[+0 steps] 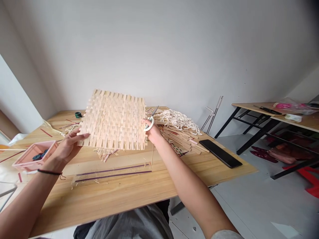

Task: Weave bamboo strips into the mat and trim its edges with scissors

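Note:
A woven mat of pale flat strips (114, 121) is raised above the table, tilted towards me. My left hand (71, 142) pinches its lower left corner, thumb on the front face. At the right edge, my right hand (152, 131) is closed on the mat and also carries scissors (149, 123) with white handles, their blades pointing up and away. Some of the right fingers are hidden behind the mat. Beneath it, on the table, lie two dark purple strips (113, 176) side by side, with small shavings around them.
On the wooden table (119, 202) stands a pink basket (35, 156) with dark round items. A green tape roll (78, 115) sits at the back left. Loose flat strips (179, 139), a heap of white cord (178, 119) and a black phone (220, 153) lie right. Another table (299, 118) stands further right.

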A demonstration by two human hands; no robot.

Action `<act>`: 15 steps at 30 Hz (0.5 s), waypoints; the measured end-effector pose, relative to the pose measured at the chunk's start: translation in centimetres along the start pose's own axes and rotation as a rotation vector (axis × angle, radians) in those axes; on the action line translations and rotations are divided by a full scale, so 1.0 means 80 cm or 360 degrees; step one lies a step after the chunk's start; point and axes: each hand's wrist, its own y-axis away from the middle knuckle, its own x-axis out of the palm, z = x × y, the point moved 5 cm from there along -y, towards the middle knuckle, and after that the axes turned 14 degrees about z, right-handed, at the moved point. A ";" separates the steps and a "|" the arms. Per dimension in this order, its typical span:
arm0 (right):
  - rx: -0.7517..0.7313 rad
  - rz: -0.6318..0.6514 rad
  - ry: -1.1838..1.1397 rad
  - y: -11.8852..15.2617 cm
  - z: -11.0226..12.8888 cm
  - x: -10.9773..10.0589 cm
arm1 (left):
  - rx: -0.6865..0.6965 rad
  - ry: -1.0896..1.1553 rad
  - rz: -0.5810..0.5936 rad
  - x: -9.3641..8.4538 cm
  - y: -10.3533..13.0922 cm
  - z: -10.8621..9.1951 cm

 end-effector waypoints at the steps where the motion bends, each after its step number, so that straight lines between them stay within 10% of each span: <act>1: -0.0001 0.0012 -0.0043 0.000 0.002 0.001 | -0.0008 0.0004 -0.0019 0.000 0.001 -0.004; 6: 0.0030 0.0032 -0.0014 0.001 0.007 0.002 | -0.0013 0.0076 -0.0115 0.002 0.008 -0.017; 15: -0.0023 -0.0208 -0.0060 0.000 -0.007 0.000 | 0.0088 0.0263 0.0247 0.021 0.010 -0.015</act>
